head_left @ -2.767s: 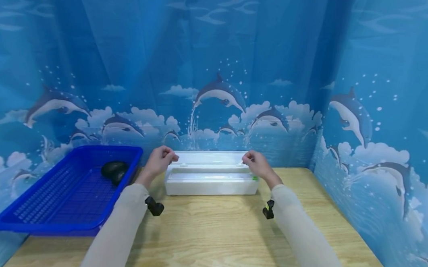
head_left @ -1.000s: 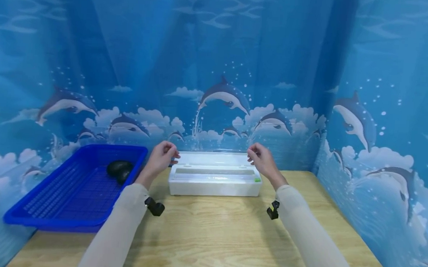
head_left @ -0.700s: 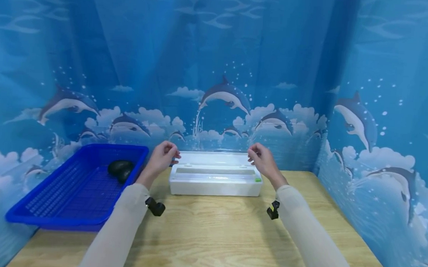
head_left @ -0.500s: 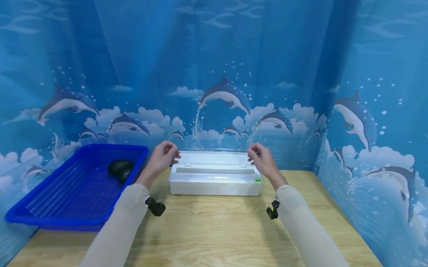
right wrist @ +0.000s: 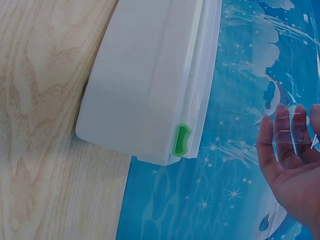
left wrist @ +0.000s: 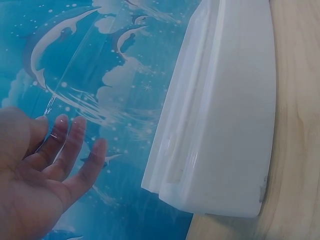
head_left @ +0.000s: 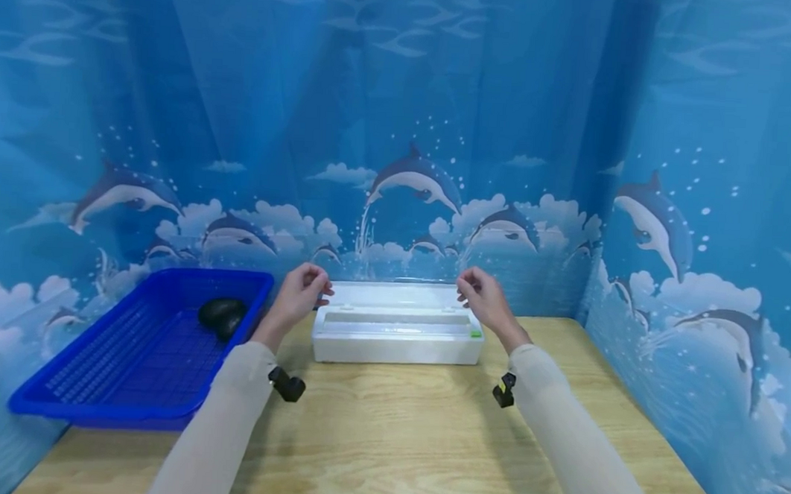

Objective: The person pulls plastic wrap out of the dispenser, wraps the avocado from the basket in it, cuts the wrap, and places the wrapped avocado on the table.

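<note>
A white cling film dispenser stands on the table with its lid raised at the back. A green slide cutter sits at its right end. My left hand is beyond the dispenser's left end, thumb and index finger pinching an edge of clear cling film. At the right end, my right hand pinches the film's other corner, and the clear sheet lies across its fingers in the right wrist view. Being transparent, the film's full outline between the hands is hard to make out.
On the left is a blue plastic basket holding dark, rounded avocado-like fruits. Behind the wooden table hangs a blue dolphin-print curtain, close to both hands. A similar curtain borders the table's right side.
Compared with the earliest frame, my right hand is slightly farther right and higher against the dispenser. Over the last second both hands hold nearly still; the view shifts only a little.
</note>
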Motion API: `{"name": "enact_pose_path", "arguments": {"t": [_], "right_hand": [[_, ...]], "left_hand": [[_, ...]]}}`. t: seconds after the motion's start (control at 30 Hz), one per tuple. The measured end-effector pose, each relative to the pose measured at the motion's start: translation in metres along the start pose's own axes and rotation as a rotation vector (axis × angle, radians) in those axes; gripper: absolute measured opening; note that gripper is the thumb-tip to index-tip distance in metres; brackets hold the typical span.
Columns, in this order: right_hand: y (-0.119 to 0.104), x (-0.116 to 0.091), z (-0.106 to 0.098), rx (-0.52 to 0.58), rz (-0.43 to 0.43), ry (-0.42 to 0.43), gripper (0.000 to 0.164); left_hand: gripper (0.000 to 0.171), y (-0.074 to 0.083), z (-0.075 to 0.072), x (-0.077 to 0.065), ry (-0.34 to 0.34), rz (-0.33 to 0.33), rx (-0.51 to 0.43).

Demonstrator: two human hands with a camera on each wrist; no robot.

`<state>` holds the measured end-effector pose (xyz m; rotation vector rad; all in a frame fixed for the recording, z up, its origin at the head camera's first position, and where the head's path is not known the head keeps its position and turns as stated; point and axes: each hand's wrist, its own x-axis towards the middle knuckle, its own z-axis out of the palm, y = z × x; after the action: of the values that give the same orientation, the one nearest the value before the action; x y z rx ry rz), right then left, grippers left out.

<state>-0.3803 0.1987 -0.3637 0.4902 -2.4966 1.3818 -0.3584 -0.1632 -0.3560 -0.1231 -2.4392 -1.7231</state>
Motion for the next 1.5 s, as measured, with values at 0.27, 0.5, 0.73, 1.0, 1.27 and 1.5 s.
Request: {"name": "enact_pose_path", "arguments": {"t": [0.27,0.5,0.73,1.0,1.27,1.5], "right_hand": [[-0.002,0.007,-0.002,-0.004,-0.009,-0.006,0.027],[-0.011,0.011,-0.007,-0.018,-0.024,0.005,0.025],[-0.019,0.014,-0.013,-0.019,-0.019,0.017,0.027],[-0.027,0.02,-0.019,-0.051,-0.044,0.055,0.028],[-0.041,0.023,-0.025,-0.067,-0.05,0.086,0.025],[-0.05,0.024,-0.03,-0.09,-0.061,0.133,0.027]], "left_hand": [[0.032,0.005,-0.005,0.005,-0.025,0.033,0.022],[0.033,0.014,-0.006,0.009,-0.015,0.035,0.024],[0.031,0.022,-0.009,0.011,-0.005,0.033,0.037],[0.027,0.034,-0.01,0.013,0.011,0.02,0.034],[0.026,0.044,-0.015,0.012,0.018,0.047,0.05],[0.029,0.051,-0.019,0.013,0.024,0.064,0.059]]}}
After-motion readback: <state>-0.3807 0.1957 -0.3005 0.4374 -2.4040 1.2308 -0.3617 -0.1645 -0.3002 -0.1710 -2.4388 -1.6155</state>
